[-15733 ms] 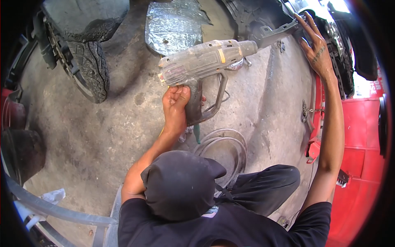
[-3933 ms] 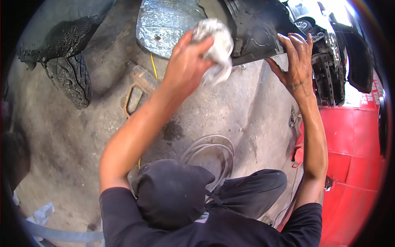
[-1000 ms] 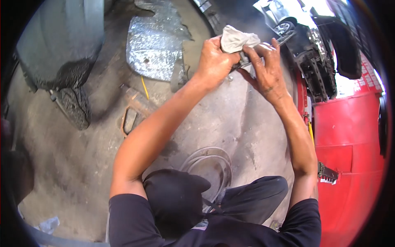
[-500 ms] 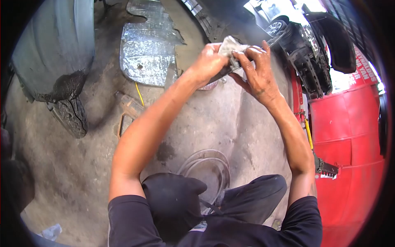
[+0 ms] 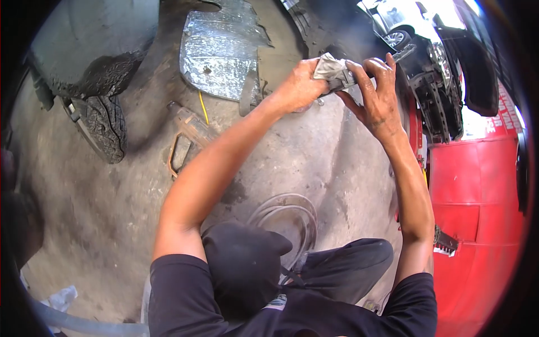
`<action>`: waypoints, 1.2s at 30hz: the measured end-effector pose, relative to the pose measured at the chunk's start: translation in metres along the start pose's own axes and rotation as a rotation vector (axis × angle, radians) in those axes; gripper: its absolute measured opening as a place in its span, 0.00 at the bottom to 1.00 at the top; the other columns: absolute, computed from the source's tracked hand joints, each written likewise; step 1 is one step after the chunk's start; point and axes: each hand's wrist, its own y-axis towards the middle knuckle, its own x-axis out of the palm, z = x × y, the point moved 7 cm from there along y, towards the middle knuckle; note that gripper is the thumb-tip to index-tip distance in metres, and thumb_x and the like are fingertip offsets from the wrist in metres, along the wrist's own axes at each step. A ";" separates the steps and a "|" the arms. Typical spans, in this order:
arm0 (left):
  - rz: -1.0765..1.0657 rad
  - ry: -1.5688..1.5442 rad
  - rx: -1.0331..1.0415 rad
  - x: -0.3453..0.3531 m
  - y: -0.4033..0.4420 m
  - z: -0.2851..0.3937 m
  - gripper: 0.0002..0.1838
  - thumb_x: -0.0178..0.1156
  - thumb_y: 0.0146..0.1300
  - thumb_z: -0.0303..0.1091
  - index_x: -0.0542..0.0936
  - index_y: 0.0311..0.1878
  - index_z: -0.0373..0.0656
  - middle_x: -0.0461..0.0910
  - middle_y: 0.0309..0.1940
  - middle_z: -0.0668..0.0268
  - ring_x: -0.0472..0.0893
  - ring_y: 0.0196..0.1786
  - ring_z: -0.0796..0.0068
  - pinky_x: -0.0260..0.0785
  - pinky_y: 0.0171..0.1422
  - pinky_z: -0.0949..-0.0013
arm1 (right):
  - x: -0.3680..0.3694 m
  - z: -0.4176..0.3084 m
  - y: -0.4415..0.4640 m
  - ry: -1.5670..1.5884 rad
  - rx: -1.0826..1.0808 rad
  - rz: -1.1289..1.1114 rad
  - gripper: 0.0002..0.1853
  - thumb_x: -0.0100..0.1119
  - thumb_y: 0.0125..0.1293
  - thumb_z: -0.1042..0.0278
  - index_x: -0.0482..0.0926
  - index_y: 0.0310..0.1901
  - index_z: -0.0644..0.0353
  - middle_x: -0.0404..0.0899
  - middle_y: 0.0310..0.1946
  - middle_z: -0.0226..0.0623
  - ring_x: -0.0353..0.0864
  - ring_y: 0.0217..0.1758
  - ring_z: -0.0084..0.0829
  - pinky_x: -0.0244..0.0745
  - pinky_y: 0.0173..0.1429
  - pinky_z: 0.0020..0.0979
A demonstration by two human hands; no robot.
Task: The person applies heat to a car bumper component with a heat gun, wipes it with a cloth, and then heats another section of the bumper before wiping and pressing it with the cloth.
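My left hand (image 5: 306, 85) grips a crumpled whitish cloth (image 5: 332, 68) and presses it against the edge of a dark part. Close beside it on the right, my right hand (image 5: 379, 101) has its fingers bent round the same dark part (image 5: 339, 84), mostly hidden by the hands and cloth. A dusty heat gun (image 5: 193, 126) lies on the floor to the left, partly behind my left forearm. Beyond it is a silver foil-faced sheet (image 5: 219, 53), with a yellow cord (image 5: 204, 108) near its lower edge.
A motorcycle tyre (image 5: 106, 126) under a dark fender (image 5: 98, 48) stands at the left. Coiled hose (image 5: 289, 205) lies on the floor by my bent knee. Red panels (image 5: 477, 191) and a black car part (image 5: 432, 101) are at the right. A blue-grey rail (image 5: 84, 324) crosses the lower left.
Over the last second both hands stay together at the dark part, and the cloth has shifted slightly. Earlier, my left hand held the heat gun, which now lies on the floor; the cloth is in that hand.
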 end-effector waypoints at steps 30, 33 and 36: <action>0.130 -0.483 -0.185 -0.014 -0.004 -0.030 0.19 0.60 0.69 0.18 0.75 0.62 0.32 0.83 0.57 0.56 0.85 0.58 0.62 0.87 0.57 0.58 | 0.000 0.003 0.007 -0.082 -0.001 -0.116 0.42 0.79 0.52 0.71 0.73 0.71 0.53 0.71 0.54 0.43 0.74 0.62 0.44 0.56 0.80 0.64; 0.114 -0.470 -0.184 -0.013 -0.004 -0.030 0.18 0.60 0.70 0.19 0.75 0.62 0.32 0.83 0.56 0.57 0.85 0.57 0.62 0.87 0.58 0.58 | 0.000 0.000 0.009 -0.073 0.002 -0.134 0.42 0.79 0.52 0.72 0.72 0.71 0.53 0.71 0.54 0.44 0.74 0.63 0.46 0.57 0.80 0.64; 0.122 -0.442 -0.182 -0.014 -0.005 -0.028 0.18 0.61 0.69 0.19 0.76 0.62 0.32 0.83 0.56 0.58 0.86 0.56 0.63 0.86 0.59 0.60 | 0.000 -0.001 0.011 -0.067 -0.003 -0.129 0.42 0.79 0.51 0.72 0.72 0.71 0.53 0.71 0.54 0.45 0.74 0.63 0.46 0.57 0.80 0.65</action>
